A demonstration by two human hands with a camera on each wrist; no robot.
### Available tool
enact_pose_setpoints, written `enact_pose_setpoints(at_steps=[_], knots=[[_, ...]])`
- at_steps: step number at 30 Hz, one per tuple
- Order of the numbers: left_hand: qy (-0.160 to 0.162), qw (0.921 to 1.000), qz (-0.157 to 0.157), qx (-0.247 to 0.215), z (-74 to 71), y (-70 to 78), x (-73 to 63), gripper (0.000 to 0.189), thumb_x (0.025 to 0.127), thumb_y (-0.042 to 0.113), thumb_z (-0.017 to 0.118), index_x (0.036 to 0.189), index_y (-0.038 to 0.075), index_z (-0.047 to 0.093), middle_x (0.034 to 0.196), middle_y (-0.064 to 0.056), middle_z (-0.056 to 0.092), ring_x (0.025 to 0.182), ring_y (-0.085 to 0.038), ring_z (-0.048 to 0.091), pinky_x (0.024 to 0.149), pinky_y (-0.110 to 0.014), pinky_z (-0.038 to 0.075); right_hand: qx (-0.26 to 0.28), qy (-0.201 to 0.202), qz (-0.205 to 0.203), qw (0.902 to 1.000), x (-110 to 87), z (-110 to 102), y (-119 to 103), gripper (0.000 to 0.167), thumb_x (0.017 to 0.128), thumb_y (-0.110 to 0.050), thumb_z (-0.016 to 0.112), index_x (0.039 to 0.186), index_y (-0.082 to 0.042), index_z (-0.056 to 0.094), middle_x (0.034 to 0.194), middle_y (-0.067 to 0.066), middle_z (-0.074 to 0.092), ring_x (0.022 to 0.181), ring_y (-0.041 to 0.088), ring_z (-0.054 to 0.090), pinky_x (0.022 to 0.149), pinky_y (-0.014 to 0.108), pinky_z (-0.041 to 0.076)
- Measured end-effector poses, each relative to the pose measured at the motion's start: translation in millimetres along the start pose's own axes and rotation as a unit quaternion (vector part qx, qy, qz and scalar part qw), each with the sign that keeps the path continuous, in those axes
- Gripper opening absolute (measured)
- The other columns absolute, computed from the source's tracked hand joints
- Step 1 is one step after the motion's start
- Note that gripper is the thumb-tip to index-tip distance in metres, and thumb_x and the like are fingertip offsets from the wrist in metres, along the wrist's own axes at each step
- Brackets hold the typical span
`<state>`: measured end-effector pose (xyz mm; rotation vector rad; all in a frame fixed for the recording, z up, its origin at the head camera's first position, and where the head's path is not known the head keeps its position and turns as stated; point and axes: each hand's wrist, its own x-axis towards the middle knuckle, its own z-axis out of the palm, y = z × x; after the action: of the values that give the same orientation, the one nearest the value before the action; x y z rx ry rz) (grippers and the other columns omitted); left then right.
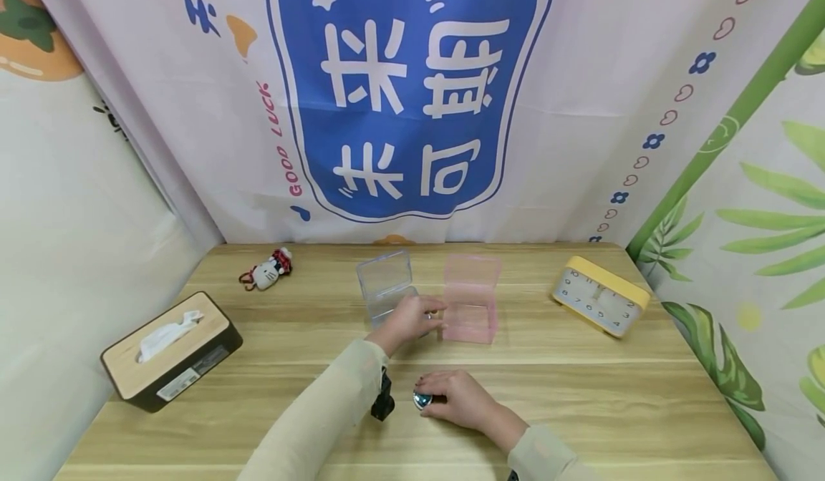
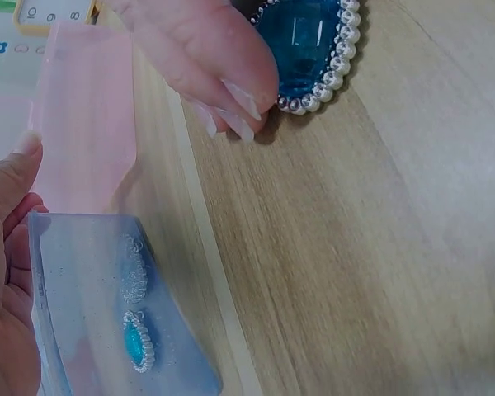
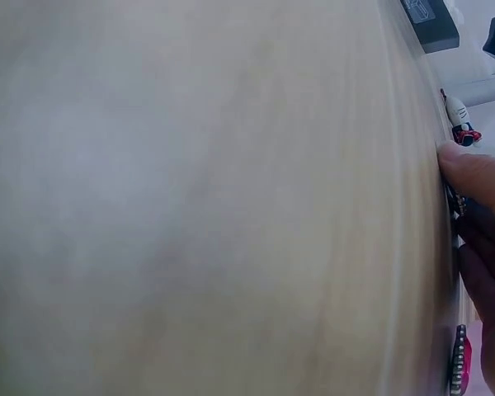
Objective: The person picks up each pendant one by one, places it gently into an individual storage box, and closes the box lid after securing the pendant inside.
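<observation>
My right hand (image 1: 460,399) is low over the table, thumb and fingers around the edge of a blue faceted gem (image 2: 301,45) ringed with pearl-like beads. The left wrist view shows its fingertips right at the beaded rim. My left hand (image 1: 409,318) rests at the right side of an open clear bluish box (image 1: 384,280), its fingers spread toward an open clear pink box (image 1: 470,323). Inside the bluish box lies a turquoise beaded gem (image 2: 135,342). A pink beaded gem (image 3: 461,361) shows below the right hand in the right wrist view.
A yellow clock (image 1: 601,296) stands at the right. On the left are a tissue box (image 1: 170,352) with a wooden top and a small white plush keychain (image 1: 266,273). A printed curtain (image 1: 412,94) hangs behind the wooden table (image 1: 612,409).
</observation>
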<state>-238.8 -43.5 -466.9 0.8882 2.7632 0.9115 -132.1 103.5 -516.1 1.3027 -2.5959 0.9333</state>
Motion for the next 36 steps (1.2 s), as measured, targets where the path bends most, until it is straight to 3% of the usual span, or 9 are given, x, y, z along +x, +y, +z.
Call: enact_pose_setpoints(at_steps=[6, 11, 19, 26, 30, 36], knots=[[-0.011, 0.9997, -0.021, 0.003, 0.1, 0.6, -0.4, 0.036, 0.084, 0.022, 0.069, 0.117, 0.007, 0.064, 0.119, -0.007, 0.063, 0.101, -0.021, 0.062, 0.083, -0.031, 0.054, 0.01, 0.001, 0.006, 0.9999, -0.5, -0.6, -0.9, 0.029, 0.078, -0.021, 0.074, 0.103, -0.007, 0.071, 0.104, 0.004, 0.07, 0.101, 0.015, 0.064, 0.091, 0.028, 0.051], [-0.014, 0.9995, -0.024, -0.013, 0.1, 1.5, 0.7, 0.034, 0.084, 0.019, 0.068, 0.115, 0.006, 0.065, 0.119, -0.008, 0.064, 0.104, -0.022, 0.062, 0.086, -0.033, 0.053, 0.023, 0.007, 0.039, 0.999, -2.4, -1.3, -0.5, 0.03, 0.078, -0.022, 0.074, 0.104, -0.007, 0.071, 0.105, 0.004, 0.07, 0.1, 0.015, 0.065, 0.091, 0.029, 0.051], [-0.011, 0.9997, -0.016, -0.017, 0.4, -1.0, 2.1, 0.032, 0.083, 0.018, 0.07, 0.113, 0.006, 0.066, 0.117, -0.008, 0.065, 0.101, -0.021, 0.063, 0.081, -0.029, 0.054, 0.056, 0.07, 0.091, 0.9918, -4.6, -12.8, 0.1, 0.031, 0.075, -0.018, 0.076, 0.102, -0.005, 0.07, 0.102, 0.003, 0.071, 0.098, 0.02, 0.065, 0.09, 0.033, 0.052], [-0.011, 0.9998, -0.008, -0.014, -1.6, 0.1, 2.6, 0.031, 0.084, 0.017, 0.069, 0.112, 0.004, 0.067, 0.116, -0.008, 0.065, 0.103, -0.022, 0.062, 0.085, -0.032, 0.054, 0.036, 0.135, 0.082, 0.9867, -4.0, -24.5, 2.8, 0.031, 0.071, -0.016, 0.079, 0.099, -0.003, 0.071, 0.098, 0.005, 0.071, 0.092, 0.021, 0.067, 0.083, 0.033, 0.055], [-0.014, 0.9999, -0.002, -0.008, -2.8, 1.3, 1.5, 0.031, 0.084, 0.017, 0.068, 0.112, 0.004, 0.066, 0.116, -0.009, 0.065, 0.105, -0.023, 0.062, 0.087, -0.034, 0.053, 0.035, 0.153, 0.092, 0.9833, -4.3, -30.6, 3.5, 0.031, 0.071, -0.014, 0.078, 0.098, -0.001, 0.07, 0.098, 0.01, 0.071, 0.09, 0.024, 0.068, 0.08, 0.033, 0.056], [-0.01, 0.9999, 0.005, 0.003, -2.9, 1.3, -0.2, 0.03, 0.084, 0.018, 0.069, 0.111, 0.004, 0.067, 0.116, -0.009, 0.065, 0.109, -0.024, 0.06, 0.093, -0.035, 0.05, 0.039, 0.171, 0.144, 0.974, -1.6, -40.2, 5.3, 0.033, 0.071, -0.014, 0.078, 0.101, -0.003, 0.07, 0.102, 0.01, 0.07, 0.095, 0.027, 0.066, 0.083, 0.037, 0.055]])
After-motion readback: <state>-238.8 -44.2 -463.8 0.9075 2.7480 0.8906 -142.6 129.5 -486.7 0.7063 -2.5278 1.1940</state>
